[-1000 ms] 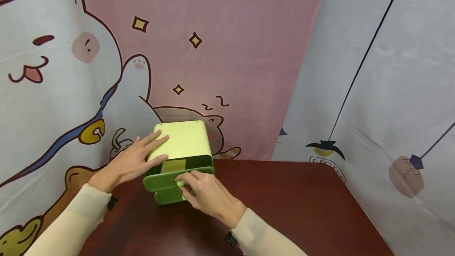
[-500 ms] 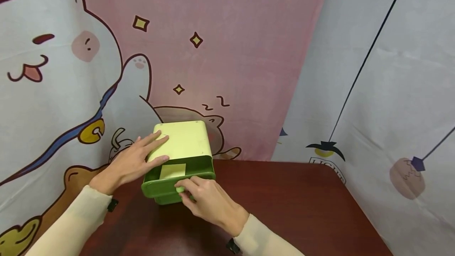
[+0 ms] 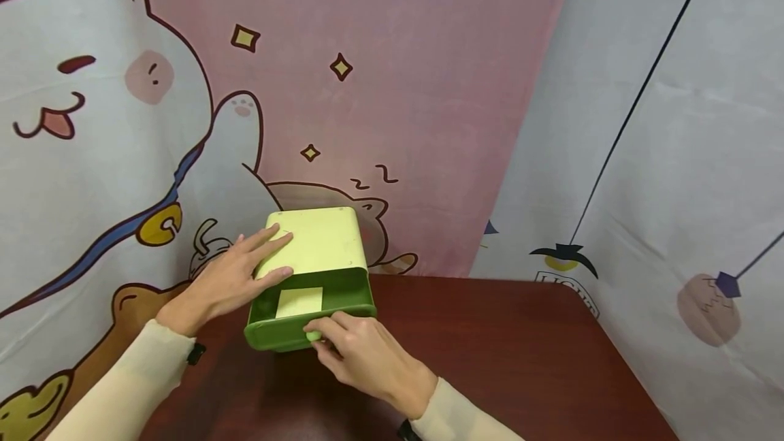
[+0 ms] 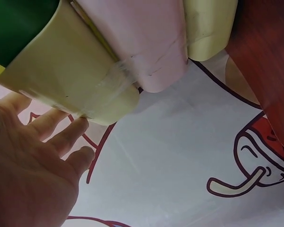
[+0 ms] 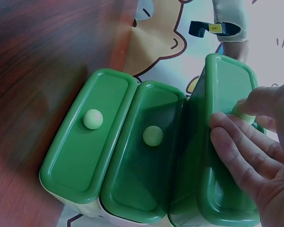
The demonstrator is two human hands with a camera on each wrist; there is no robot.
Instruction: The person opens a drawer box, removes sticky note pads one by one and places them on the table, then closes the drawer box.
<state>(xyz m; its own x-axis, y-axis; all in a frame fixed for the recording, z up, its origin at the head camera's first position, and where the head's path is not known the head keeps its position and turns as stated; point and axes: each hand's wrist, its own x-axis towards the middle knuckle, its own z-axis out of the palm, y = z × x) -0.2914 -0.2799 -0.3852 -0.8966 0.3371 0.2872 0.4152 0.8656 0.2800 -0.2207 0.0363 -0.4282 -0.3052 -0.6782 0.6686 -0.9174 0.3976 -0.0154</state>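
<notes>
A small drawer cabinet (image 3: 315,240) with a pale yellow top stands on the table. Its green top drawer (image 3: 263,337) is pulled well out, and inside lies a flat, pale yellow square piece (image 3: 299,301). My right hand (image 3: 370,356) pinches the round light-green knob (image 5: 244,112) of that drawer between thumb and fingers. On the cabinet's top rests my left hand (image 3: 229,281), fingers spread toward the back. In the right wrist view, the middle drawer (image 5: 132,182) and bottom drawer (image 5: 78,163) are closed, each with its own knob.
The dark red-brown table (image 3: 490,346) extends to the right of the cabinet. Close behind it hangs a pink and white cloth (image 3: 429,121) with cartoon cats; a grey-white cloth (image 3: 674,175) with drawn lamps hangs at the right.
The top drawer has slid farther out toward me, with my right hand on its knob, showing more of the inside. My left hand has stayed on the cabinet's top.
</notes>
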